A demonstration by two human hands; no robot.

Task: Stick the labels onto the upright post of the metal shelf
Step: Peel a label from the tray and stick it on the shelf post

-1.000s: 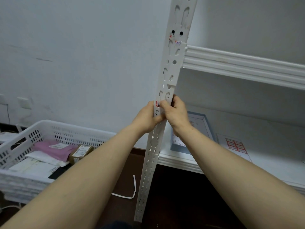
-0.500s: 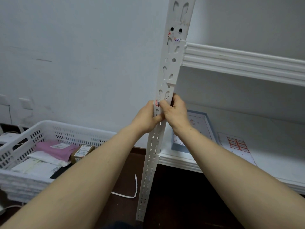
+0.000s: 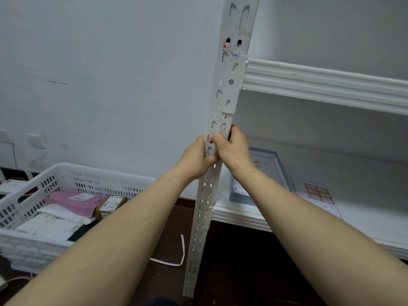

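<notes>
The white slotted upright post point(image 3: 229, 89) of the metal shelf runs from floor to top of view. A red-bordered label point(image 3: 210, 138) sits on its front face at mid height, partly covered by my thumbs. My left hand point(image 3: 195, 157) wraps the post's left edge, thumb pressing just below the label. My right hand point(image 3: 233, 149) curls round the right edge, thumb on the label. Higher up the post, an older label point(image 3: 233, 53) with red and blue marks is stuck. A sheet of red labels point(image 3: 316, 193) lies on the lower shelf.
A white plastic crate point(image 3: 66, 177) with parcels and a pink bag stands on the dark floor at left. A blue-edged box lid point(image 3: 262, 171) lies on the lower shelf point(image 3: 242, 217). A white paper strip point(image 3: 176, 259) lies on the floor. An upper shelf point(image 3: 320, 82) juts right.
Both hands stay on the post at the label; only the view has shifted slightly.
</notes>
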